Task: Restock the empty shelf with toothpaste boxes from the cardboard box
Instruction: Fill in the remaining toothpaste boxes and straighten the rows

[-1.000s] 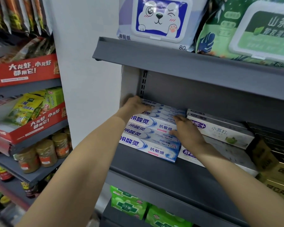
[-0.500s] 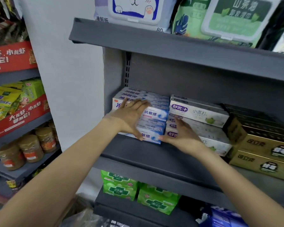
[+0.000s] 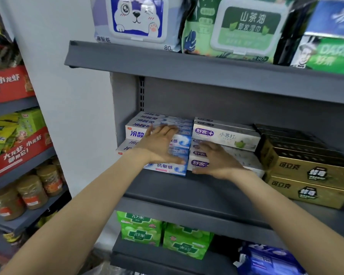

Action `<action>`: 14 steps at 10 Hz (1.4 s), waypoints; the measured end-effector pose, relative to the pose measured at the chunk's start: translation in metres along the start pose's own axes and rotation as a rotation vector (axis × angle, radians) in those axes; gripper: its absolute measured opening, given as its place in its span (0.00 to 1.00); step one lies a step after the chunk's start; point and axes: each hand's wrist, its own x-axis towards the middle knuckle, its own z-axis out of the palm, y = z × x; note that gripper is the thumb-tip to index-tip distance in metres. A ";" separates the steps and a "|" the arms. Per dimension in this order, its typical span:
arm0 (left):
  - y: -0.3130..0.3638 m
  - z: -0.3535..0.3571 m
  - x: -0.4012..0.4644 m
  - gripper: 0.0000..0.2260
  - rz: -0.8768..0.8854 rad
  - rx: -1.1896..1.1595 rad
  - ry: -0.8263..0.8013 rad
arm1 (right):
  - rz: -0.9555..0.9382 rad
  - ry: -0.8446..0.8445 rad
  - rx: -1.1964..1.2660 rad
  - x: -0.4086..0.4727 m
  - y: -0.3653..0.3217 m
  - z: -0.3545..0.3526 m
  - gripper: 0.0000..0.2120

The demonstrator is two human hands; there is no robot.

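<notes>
The left hand (image 3: 159, 144) lies flat, fingers straight, against the front of the blue-and-white toothpaste boxes (image 3: 167, 167); nothing is gripped. The right hand (image 3: 216, 161) is also open and presses the purple-label boxes (image 3: 224, 135) beside them. Both stacks stand at the left end of the shelf (image 3: 187, 187), set back from its front edge. These cartons are probably light, stiff and smooth, so they can slide; hold them best by the long sides.

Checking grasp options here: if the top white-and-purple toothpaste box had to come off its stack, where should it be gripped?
By the front-left end of the top white-and-purple box, pinched top and bottom from the open aisle side. The blue boxes and gold boxes appear to block both ends.
</notes>
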 end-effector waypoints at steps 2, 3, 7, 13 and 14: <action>0.016 -0.008 0.027 0.55 0.028 0.017 -0.168 | -0.001 -0.001 -0.045 0.013 0.015 0.004 0.43; 0.015 -0.005 0.028 0.56 0.027 0.037 -0.162 | 0.003 0.045 -0.078 0.013 0.023 0.008 0.42; 0.016 -0.006 0.028 0.57 0.029 0.055 -0.178 | -0.028 0.020 -0.122 0.008 0.033 0.005 0.42; 0.016 -0.008 0.029 0.56 0.022 0.030 -0.197 | 0.222 0.433 -0.041 0.020 0.050 -0.021 0.30; 0.016 -0.013 0.035 0.48 0.006 -0.046 -0.190 | 0.222 0.287 -0.161 0.041 0.060 -0.020 0.29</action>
